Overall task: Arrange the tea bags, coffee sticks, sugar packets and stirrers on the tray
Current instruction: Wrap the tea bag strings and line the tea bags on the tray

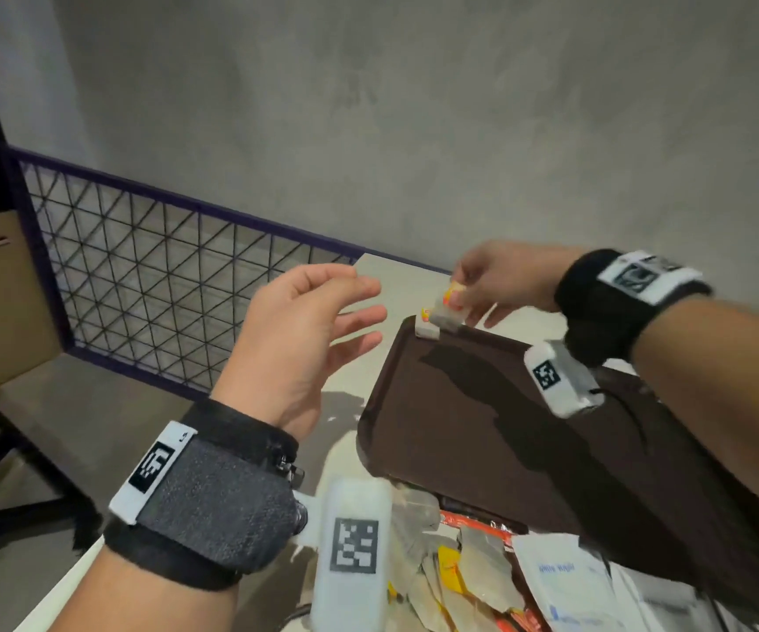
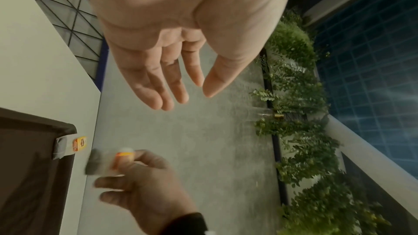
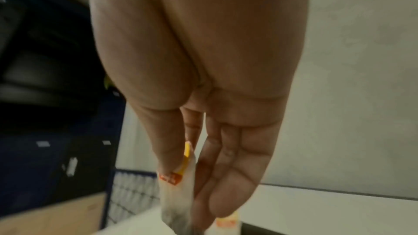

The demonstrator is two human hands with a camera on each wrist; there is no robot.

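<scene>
**Tea bag held over the tray's far corner**

Grey concrete wall fills the upper frame of the head view; a purple-framed wire mesh panel runs diagonally across the left middle. A pale table sits below it.

Dark brown tray, centre-right of the head view, lies flat on the table, its near edge tucked against a heap of loose packets at lower centre-right: white sachets, orange-red wrappers, tea bags, jumbled together.

Left hand, centre-left of the head view, hangs in the air left of the tray, fingers spread and relaxed, grasping nothing. Left wrist view confirms bare palm.

Right hand, upper centre-right, pinches a tea bag between thumb and forefinger by its yellow-orange tag end; other fingers extended. Bag blurred, hanging just above the tray's far left corner.

A second tea bag lies draped over that corner's rim, tag end outside on the table.
</scene>
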